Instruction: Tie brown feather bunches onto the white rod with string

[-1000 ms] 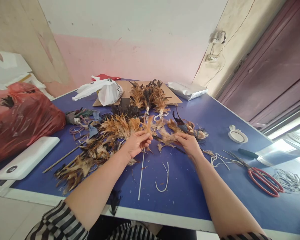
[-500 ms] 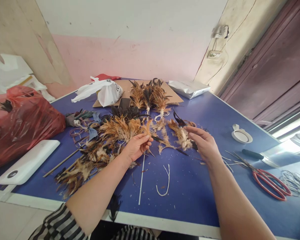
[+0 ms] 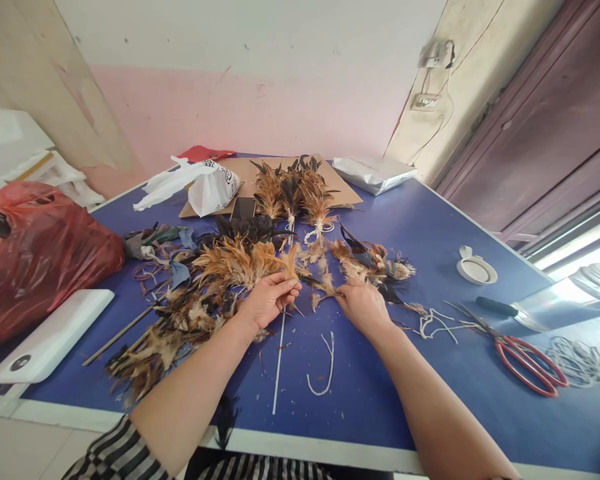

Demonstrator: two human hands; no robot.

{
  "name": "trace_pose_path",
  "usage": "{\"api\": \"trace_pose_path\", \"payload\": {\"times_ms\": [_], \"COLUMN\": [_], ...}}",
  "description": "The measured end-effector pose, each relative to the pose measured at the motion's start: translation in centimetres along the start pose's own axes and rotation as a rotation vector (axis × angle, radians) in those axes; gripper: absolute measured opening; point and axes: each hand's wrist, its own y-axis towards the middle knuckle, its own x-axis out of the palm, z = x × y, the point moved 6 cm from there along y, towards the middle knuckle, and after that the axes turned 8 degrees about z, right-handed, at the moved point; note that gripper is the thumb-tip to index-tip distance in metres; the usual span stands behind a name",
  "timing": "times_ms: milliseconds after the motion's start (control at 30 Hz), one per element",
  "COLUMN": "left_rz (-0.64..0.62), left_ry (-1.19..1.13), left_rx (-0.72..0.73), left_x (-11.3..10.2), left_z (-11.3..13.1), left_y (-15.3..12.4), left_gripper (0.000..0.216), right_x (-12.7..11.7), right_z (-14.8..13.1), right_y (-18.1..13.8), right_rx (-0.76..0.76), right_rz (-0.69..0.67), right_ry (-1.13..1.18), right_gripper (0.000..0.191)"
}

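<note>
My left hand is closed around the stems of a small bunch of tan feathers that fans up from its fingers. A thin white stick lies on the blue table under that hand. My right hand rests palm down at the edge of a loose pile of brown and black feathers, its fingertips pinched on a feather there. A bigger heap of tan and dark feathers spreads out to the left of my left hand.
Red-handled scissors, white string scraps, a string loop, a white lid and a knife lie right. A red plastic bag and white power bank sit left. Tied feather bundles lie on cardboard at the back.
My right hand swung out to the right pile with fingers spread, then came back left and down onto the feathers near the centre. My left hand stayed put with its bunch.
</note>
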Motion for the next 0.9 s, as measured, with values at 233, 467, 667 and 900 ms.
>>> {"api": "trace_pose_path", "payload": {"times_ms": [233,467,667,900], "left_rz": [0.050,0.058,0.051,0.042], "left_ry": [0.054,0.149,0.108,0.028], "left_rx": [-0.030,-0.080,-0.173,-0.243], "left_x": [0.2,0.7,1.6,2.2], "left_z": [-0.2,-1.4,-2.6,-3.3], "left_y": [-0.1,-0.6,-1.4,-1.8], "left_gripper": [0.012,0.013,0.013,0.011], "right_x": [0.5,1.7,1.4,1.8], "right_z": [1.8,2.0,-0.8,-2.8], "right_y": [-0.1,-1.0,-1.0,-1.3], "right_rx": [0.275,0.711,0.717,0.674], "right_rz": [-0.037,-0.137,-0.154,-0.079], "right_ry": [0.374,1.562,1.800,1.697], "right_gripper": [0.013,0.028,0.026,0.024]}}
